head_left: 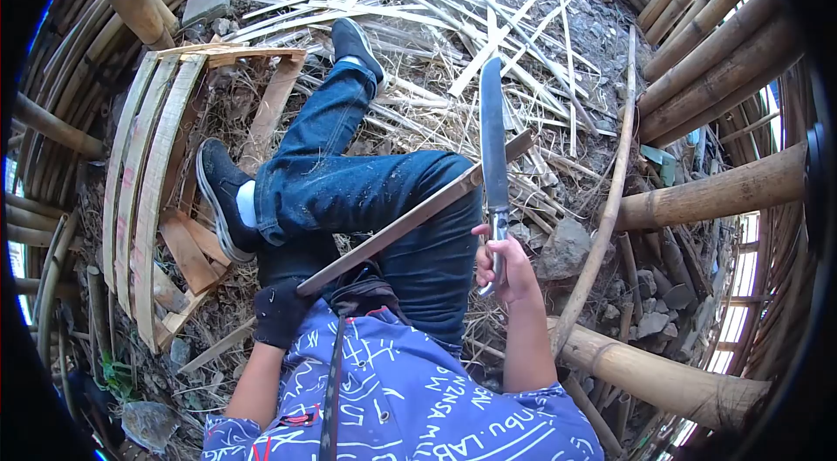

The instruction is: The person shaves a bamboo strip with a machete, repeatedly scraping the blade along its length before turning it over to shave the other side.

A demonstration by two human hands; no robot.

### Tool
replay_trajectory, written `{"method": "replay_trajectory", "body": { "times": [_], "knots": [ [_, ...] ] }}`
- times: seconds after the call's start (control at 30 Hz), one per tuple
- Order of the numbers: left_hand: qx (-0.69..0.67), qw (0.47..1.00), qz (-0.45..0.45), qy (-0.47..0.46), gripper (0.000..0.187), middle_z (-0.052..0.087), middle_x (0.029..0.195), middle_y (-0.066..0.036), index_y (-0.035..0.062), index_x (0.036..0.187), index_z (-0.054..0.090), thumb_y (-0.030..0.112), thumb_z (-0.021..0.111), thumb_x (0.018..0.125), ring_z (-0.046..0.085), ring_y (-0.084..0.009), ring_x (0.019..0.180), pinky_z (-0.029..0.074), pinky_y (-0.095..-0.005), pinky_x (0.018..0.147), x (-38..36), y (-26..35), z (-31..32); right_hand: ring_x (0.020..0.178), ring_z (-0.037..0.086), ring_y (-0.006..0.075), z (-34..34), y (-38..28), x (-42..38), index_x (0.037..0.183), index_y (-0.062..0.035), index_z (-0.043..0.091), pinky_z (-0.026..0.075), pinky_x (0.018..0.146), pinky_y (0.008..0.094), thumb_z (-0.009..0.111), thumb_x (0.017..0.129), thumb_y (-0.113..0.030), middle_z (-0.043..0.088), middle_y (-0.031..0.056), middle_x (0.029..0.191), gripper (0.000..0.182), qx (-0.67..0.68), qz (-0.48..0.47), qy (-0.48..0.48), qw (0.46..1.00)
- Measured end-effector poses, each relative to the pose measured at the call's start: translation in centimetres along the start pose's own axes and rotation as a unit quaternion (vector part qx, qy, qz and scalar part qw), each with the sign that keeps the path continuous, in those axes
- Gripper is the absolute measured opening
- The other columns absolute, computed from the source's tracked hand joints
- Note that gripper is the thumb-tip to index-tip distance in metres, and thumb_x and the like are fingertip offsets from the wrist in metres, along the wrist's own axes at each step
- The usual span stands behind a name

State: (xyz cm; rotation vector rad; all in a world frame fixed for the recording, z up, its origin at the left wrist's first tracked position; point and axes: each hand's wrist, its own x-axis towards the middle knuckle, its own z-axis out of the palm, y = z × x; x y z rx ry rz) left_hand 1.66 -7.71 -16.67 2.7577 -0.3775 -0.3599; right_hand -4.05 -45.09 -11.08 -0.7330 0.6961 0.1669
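Note:
My right hand (pixel 508 267) is closed round the metal handle of a large knife (pixel 494 130), its broad blade pointing up and away from me. In a black glove, my left hand (pixel 281 313) grips a long flat bamboo strip (pixel 392 233). The strip runs diagonally across my lap and over my raised knee, its far end just beside the knife blade. Its near end sticks out below the glove toward the lower left.
A slatted wooden crate (pixel 157 173) lies left of my shoes. Loose split strips (pixel 436 12) cover the ground ahead. Bamboo poles (pixel 671 374) and a thin curved pole (pixel 617 173) are at the right, near a grey rock (pixel 565 250). Bamboo walls surround the area.

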Motion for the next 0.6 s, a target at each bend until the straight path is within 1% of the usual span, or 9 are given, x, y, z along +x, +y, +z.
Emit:
{"method": "replay_trajectory", "body": {
  "times": [0.03,0.1,0.13,0.17,0.23,0.33,0.43,0.5,0.6],
  "knots": [
    [0.003,1.000,-0.008,-0.007,0.032,0.065,0.068,-0.013,0.0118,0.078,0.072,0.043,0.075,0.070,0.065,-0.0314,0.063,0.051,-0.0409,0.059,-0.1,0.0,-0.1,0.041,0.047,0.0111,0.0,-0.2,0.1,0.116,-0.0026,0.051,0.039,0.037,0.0257,0.057,0.080,-0.002,0.051,0.0048,0.062,0.036,-0.002,0.001,0.000,1.000],
    [0.004,1.000,0.000,-0.015,0.032,0.065,0.069,-0.014,0.0117,0.078,0.072,0.043,0.075,0.070,0.065,-0.0317,0.065,0.051,-0.0412,0.060,0.0,-0.1,-0.3,0.042,0.047,0.0097,-0.4,-0.9,0.0,0.117,-0.0016,0.050,0.038,0.036,0.0235,0.057,0.080,-0.001,0.053,0.0045,0.065,0.037,-0.150,-0.092,0.074,0.982],
    [0.006,1.000,0.010,-0.022,0.033,0.065,0.069,-0.014,0.0116,0.078,0.072,0.044,0.075,0.070,0.065,-0.0319,0.066,0.051,-0.0415,0.061,0.1,-0.1,-0.3,0.043,0.048,0.0075,-2.3,-0.9,0.9,0.117,-0.0013,0.049,0.036,0.035,0.0223,0.057,0.082,-0.001,0.054,0.0020,0.066,0.036,-0.240,-0.182,0.117,0.946],
    [0.005,1.000,0.012,-0.018,0.033,0.065,0.069,-0.014,0.0116,0.078,0.072,0.044,0.075,0.070,0.065,-0.0319,0.066,0.051,-0.0415,0.061,0.3,-0.2,-0.4,0.047,0.047,0.0047,-2.5,-1.5,0.7,0.116,-0.0008,0.051,0.036,0.040,0.0211,0.062,0.085,-0.008,0.055,-0.0001,0.067,0.033,-0.288,-0.211,0.127,0.926],
    [-0.023,0.999,0.028,-0.013,0.036,0.065,0.071,-0.015,0.0112,0.079,0.072,0.045,0.074,0.070,0.065,-0.0335,0.068,0.051,-0.0430,0.063,0.5,-0.6,-0.5,0.054,0.049,0.0042,-1.9,-1.3,0.8,0.113,0.0027,0.054,0.037,0.047,0.0212,0.066,0.087,-0.020,0.056,0.0013,0.068,0.036,-0.368,-0.262,0.174,0.875],
    [-0.034,0.998,0.059,-0.015,0.037,0.065,0.072,-0.017,0.0108,0.081,0.072,0.046,0.075,0.068,0.064,-0.0353,0.067,0.051,-0.0441,0.063,0.8,-1.7,-0.1,0.059,0.049,0.0066,-3.2,0.3,1.6,0.115,0.0058,0.057,0.038,0.052,0.0250,0.065,0.089,-0.029,0.056,0.0034,0.066,0.045,-0.482,-0.341,0.221,0.777],
    [-0.017,0.998,0.044,-0.046,0.038,0.064,0.071,-0.017,0.0110,0.084,0.072,0.046,0.075,0.068,0.064,-0.0365,0.068,0.051,-0.0446,0.063,0.8,-1.0,-1.2,0.057,0.046,0.0054,-3.4,1.4,1.7,0.118,0.0038,0.058,0.036,0.050,0.0246,0.065,0.089,-0.030,0.054,0.0004,0.064,0.045,-0.468,-0.350,0.222,0.780],
    [-0.020,0.998,0.048,-0.043,0.035,0.065,0.072,-0.016,0.0122,0.086,0.072,0.043,0.075,0.068,0.065,-0.0354,0.069,0.052,-0.0442,0.065,0.7,-1.0,-1.3,0.056,0.047,0.0022,-2.7,-0.4,0.7,0.119,0.0021,0.059,0.035,0.048,0.0217,0.063,0.091,-0.028,0.058,-0.0012,0.065,0.041,-0.451,-0.284,0.198,0.823],
    [-0.010,0.997,0.054,-0.048,0.034,0.066,0.076,-0.016,0.0128,0.090,0.072,0.041,0.075,0.070,0.066,-0.0350,0.072,0.053,-0.0431,0.066,0.5,-1.4,-1.1,0.056,0.046,0.0025,-3.7,-1.0,1.4,0.121,0.0005,0.058,0.034,0.047,0.0219,0.064,0.091,-0.028,0.057,-0.0018,0.064,0.042,-0.419,-0.301,0.176,0.838]
  ]
}}
